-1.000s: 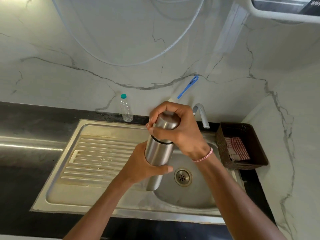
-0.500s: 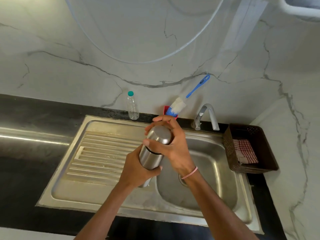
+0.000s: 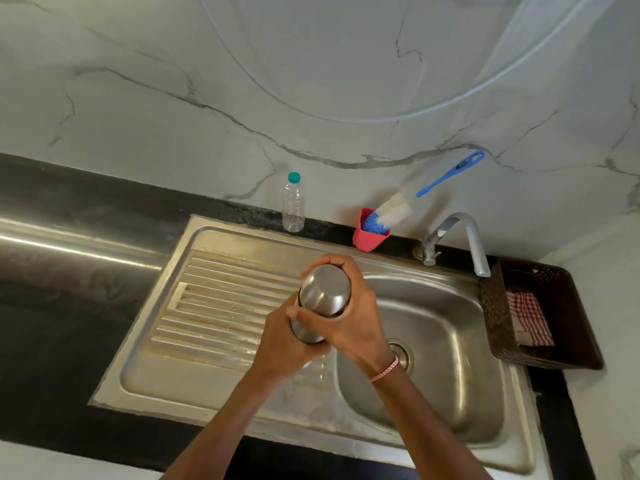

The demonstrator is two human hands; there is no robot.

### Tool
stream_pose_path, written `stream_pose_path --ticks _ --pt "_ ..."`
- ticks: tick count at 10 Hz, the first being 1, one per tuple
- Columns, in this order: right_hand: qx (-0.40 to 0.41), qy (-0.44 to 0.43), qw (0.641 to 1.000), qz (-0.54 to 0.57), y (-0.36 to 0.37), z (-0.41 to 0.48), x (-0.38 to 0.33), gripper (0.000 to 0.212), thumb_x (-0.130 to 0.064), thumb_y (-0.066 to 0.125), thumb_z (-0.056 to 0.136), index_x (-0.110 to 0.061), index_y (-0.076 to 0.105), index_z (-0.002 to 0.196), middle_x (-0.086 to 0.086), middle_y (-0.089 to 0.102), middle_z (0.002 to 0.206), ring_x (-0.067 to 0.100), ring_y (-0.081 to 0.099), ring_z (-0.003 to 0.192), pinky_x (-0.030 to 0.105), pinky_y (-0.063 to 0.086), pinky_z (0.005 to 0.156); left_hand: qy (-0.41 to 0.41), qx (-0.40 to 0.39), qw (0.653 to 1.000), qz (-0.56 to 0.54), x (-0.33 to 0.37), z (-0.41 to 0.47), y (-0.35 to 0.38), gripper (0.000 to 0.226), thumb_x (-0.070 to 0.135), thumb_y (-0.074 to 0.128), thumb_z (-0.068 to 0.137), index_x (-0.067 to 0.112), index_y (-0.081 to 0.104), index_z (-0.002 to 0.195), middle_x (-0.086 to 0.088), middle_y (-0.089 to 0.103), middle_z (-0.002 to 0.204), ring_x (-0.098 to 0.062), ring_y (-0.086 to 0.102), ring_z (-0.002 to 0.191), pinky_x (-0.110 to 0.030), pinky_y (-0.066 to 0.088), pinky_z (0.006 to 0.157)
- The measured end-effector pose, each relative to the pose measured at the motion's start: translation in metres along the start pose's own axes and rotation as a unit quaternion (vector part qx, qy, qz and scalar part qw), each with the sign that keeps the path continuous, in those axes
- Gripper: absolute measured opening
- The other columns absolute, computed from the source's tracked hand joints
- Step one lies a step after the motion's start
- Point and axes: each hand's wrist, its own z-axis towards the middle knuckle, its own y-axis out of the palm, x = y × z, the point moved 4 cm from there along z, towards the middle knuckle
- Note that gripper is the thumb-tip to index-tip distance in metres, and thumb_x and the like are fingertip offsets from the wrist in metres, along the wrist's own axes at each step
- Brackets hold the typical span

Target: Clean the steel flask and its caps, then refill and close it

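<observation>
The steel flask (image 3: 304, 332) stands nearly upright over the sink's draining board, its top towards me. My left hand (image 3: 287, 348) grips the flask's body from below and from the left. My right hand (image 3: 353, 323) is curled round the steel outer cap (image 3: 325, 289) on top of the flask. Most of the flask's body is hidden behind both hands.
The steel sink (image 3: 450, 386) has its basin at the right and a ribbed draining board (image 3: 214, 313) at the left. At the back stand a clear plastic bottle (image 3: 293, 204), a red cup (image 3: 369, 239) holding a blue bottle brush (image 3: 446, 174), and the tap (image 3: 460, 237). A brown basket (image 3: 568, 327) with a checked cloth sits at the right.
The flask and both hands have sunk lower towards the sink and look nearer to upright. Both grips are unchanged. The red cup and brush have come into sight.
</observation>
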Motion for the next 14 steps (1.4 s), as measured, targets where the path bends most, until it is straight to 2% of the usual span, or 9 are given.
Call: stream_pose_path --ticks 1,2,3,5,6,8,10,12,14 --pt "0.006 0.031 0.998 -0.056 0.003 0.005 0.010 0.061 -0.031 0.099 0.061 -0.036 0.060 0.109 -0.017 0.071 0.099 0.009 0.070 0.092 0.020 0.055 0.076 0.034 0.012 0.999 0.030 0.000 0.015 -0.009 0.063 0.029 0.095 0.058 0.043 0.059 0.108 0.019 0.072 0.094 -0.005 0.071 0.083 -0.022 0.056 0.067" --pt "0.015 0.010 0.987 -0.157 0.006 0.025 0.016 0.055 -0.055 0.091 0.062 -0.042 0.058 0.104 -0.020 0.070 0.092 0.004 0.069 0.085 0.025 0.057 0.073 0.007 0.017 0.996 0.090 -0.011 0.033 -0.013 0.058 0.052 0.086 0.059 0.039 0.059 0.109 0.018 0.071 0.089 -0.004 0.068 0.082 -0.024 0.055 0.066" --pt "0.035 0.019 0.977 -0.208 0.013 0.053 0.025 0.058 -0.063 0.087 0.063 -0.037 0.060 0.107 -0.024 0.067 0.091 -0.002 0.067 0.085 0.023 0.056 0.077 -0.036 0.020 0.986 0.162 -0.034 0.051 -0.011 0.069 0.069 0.075 0.067 0.035 0.054 0.123 0.017 0.065 0.111 -0.006 0.064 0.097 -0.029 0.056 0.075" --pt "0.076 0.065 0.981 -0.168 0.019 0.114 0.053 0.065 -0.046 0.096 0.061 -0.029 0.061 0.112 -0.025 0.064 0.089 -0.003 0.066 0.084 0.023 0.059 0.079 -0.091 -0.059 0.988 0.110 -0.077 0.067 0.001 0.106 0.050 0.075 0.089 0.024 0.006 0.166 -0.002 0.028 0.169 -0.023 0.037 0.150 -0.043 0.043 0.114" --pt "0.078 0.076 0.976 -0.188 0.026 0.134 0.067 0.069 -0.043 0.097 0.061 -0.023 0.064 0.118 -0.018 0.065 0.094 0.005 0.065 0.086 0.022 0.058 0.078 -0.097 -0.099 0.986 0.094 -0.088 0.076 0.004 0.105 0.047 0.072 0.093 0.026 -0.001 0.166 -0.001 0.023 0.171 -0.024 0.034 0.152 -0.044 0.039 0.118" --pt "0.078 0.096 0.970 -0.208 0.039 0.148 0.096 0.072 -0.043 0.096 0.062 -0.021 0.063 0.122 -0.004 0.073 0.106 0.014 0.068 0.093 0.032 0.060 0.083 -0.122 -0.125 0.982 0.067 -0.096 0.099 0.005 0.101 0.040 0.070 0.097 0.030 -0.003 0.166 0.000 0.025 0.170 -0.025 0.037 0.151 -0.048 0.043 0.116" --pt "0.043 0.104 0.969 -0.221 0.044 0.154 0.106 0.074 -0.044 0.096 0.063 -0.018 0.063 0.123 -0.001 0.075 0.107 0.016 0.070 0.093 0.036 0.061 0.082 -0.143 -0.140 0.978 0.049 -0.107 0.103 0.008 0.100 0.038 0.070 0.097 0.029 -0.002 0.166 0.003 0.026 0.169 -0.021 0.037 0.151 -0.030 0.035 0.110" --pt "0.005 0.122 0.971 -0.205 0.041 0.165 0.108 0.080 -0.043 0.096 0.063 -0.018 0.054 0.126 0.001 0.068 0.113 0.019 0.065 0.100 0.039 0.059 0.088 -0.150 -0.137 0.978 0.036 -0.111 0.106 0.007 0.094 0.040 0.068 0.098 0.036 0.003 0.165 0.007 0.019 0.171 -0.022 0.037 0.151 -0.040 0.036 0.115" --pt "-0.013 0.091 0.972 -0.218 0.034 0.156 0.094 0.072 -0.035 0.088 0.078 -0.017 0.050 0.137 0.004 0.060 0.132 0.021 0.058 0.116 0.043 0.053 0.101 -0.103 -0.067 0.992 0.020 -0.079 0.100 -0.002 0.082 0.039 0.065 0.101 0.032 0.015 0.165 0.007 0.030 0.167 -0.018 0.044 0.146 -0.033 0.043 0.109"
